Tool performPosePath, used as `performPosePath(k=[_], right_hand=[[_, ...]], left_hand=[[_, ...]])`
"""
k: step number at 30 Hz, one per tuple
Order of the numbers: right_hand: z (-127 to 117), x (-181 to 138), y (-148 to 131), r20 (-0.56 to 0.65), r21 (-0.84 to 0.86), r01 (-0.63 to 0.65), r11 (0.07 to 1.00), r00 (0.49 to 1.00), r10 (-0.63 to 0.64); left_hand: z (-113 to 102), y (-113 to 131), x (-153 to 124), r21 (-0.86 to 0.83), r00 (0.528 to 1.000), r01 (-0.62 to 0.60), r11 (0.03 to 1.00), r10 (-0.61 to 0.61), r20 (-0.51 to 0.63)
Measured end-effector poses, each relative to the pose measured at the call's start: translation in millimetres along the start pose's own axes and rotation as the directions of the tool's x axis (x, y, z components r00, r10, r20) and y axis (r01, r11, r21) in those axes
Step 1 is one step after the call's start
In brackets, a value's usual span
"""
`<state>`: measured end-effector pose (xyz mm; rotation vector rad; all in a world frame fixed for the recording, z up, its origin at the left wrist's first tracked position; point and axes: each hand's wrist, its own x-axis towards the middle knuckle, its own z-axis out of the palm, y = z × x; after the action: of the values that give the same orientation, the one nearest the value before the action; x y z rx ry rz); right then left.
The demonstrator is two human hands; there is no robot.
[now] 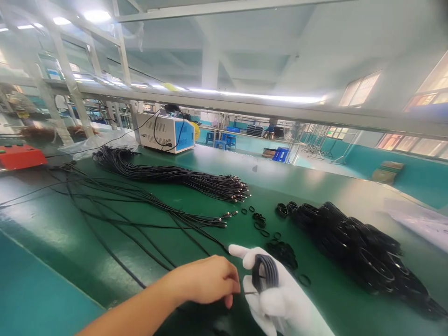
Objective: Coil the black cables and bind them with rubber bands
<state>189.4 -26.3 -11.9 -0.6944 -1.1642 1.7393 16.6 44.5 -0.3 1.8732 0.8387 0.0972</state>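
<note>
Head view: cable coil [270,271] in gloved R hand [292,301]; est. part done.
R hand fingers clamped round coil, low ctr. over table [315,186]; bare L hand [217,282] just beside, fingers curled, grip on anything can't be confirmed. Done, as judged: coiled pile [350,252] to R. Remaining: straight bundle [175,178] at back and loose cables [150,205] to L, all uncoiled. Obstr.: loose cables run close to L hand; black rings [265,233] scattered betw. bundle and pile. Also noted: red box [21,156] far L, white-and-blue machine [164,132] at rear.
</note>
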Motion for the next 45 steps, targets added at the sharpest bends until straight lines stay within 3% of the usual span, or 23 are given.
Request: performPosePath(k=[4, 7, 11, 15, 17, 19, 20, 22, 25, 29, 32, 34, 37, 43, 45], right_hand=[[-5, 0, 7, 0.065, 0.151, 0.063, 0.987, 0.995, -0.073], [-4, 3, 13, 0.077, 0.138, 0.063, 0.988, 0.994, -0.074], [-4, 5, 16, 0.063, 0.102, 0.058, 0.993, 0.996, -0.065], [-6, 5, 14, 0.005, 0.107, 0.095, 0.990, 0.995, -0.096], [-7, 6, 15, -0.008, 0.119, 0.080, 0.990, 0.997, -0.080], [-7, 6, 18, 0.002, 0.134, 0.053, 0.990, 0.999, -0.054], [-8, 6, 20, 0.029, 0.155, 0.035, 0.987, 0.999, -0.040], [-8, 6, 24, 0.112, 0.230, -0.018, 0.973, 0.994, -0.008], [-7, 10, 26, 0.127, 0.297, -0.060, 0.953, 0.992, 0.023], [-2, 19, 20, -0.185, 0.004, 0.059, 0.998, 0.981, -0.058], [-3, 23, 19, -0.301, -0.135, 0.012, 0.991, 0.952, -0.053], [-4, 22, 20, -0.246, -0.098, -0.003, 0.995, 0.969, -0.022], [-5, 19, 20, -0.129, -0.023, 0.007, 1.000, 0.992, -0.010], [-3, 19, 23, -0.094, 0.070, -0.009, 0.997, 0.995, 0.016], [-3, 19, 25, -0.082, 0.098, -0.007, 0.995, 0.997, 0.015]], left_hand=[[-5, 12, -10, -0.487, 0.987, -0.113, 0.866, 0.043, -0.154], [-3, 24, -11, -0.585, 0.961, -0.205, 0.784, 0.046, -0.274], [10, 27, 1, -0.631, 0.942, -0.233, 0.740, 0.011, -0.334], [11, 26, 3, -0.583, 0.914, -0.287, 0.760, 0.036, -0.404], [5, 31, -4, -0.399, 0.853, -0.315, 0.861, 0.072, -0.518], [-2, 39, -12, -0.127, 0.796, -0.312, 0.942, 0.187, -0.575], [-5, 43, -15, -0.011, 0.802, -0.308, 0.951, 0.254, -0.540], [-11, 48, -15, 0.083, 0.866, -0.321, 0.943, 0.328, -0.378], [-17, 46, -2, -0.047, 0.945, -0.261, 0.964, 0.245, -0.218], [-15, 31, 19, -0.208, 0.958, -0.062, 0.976, 0.000, -0.286], [-8, 21, 20, -0.294, 0.921, -0.073, 0.953, -0.049, -0.386], [-2, 17, 14, -0.369, 0.910, -0.110, 0.923, -0.056, -0.411], [7, 12, 3, -0.457, 0.947, -0.101, 0.884, -0.056, -0.317], [18, 7, -2, -0.534, 0.960, -0.138, 0.834, -0.020, -0.279], [17, 7, -2, -0.500, 0.968, -0.118, 0.858, -0.013, -0.251]])
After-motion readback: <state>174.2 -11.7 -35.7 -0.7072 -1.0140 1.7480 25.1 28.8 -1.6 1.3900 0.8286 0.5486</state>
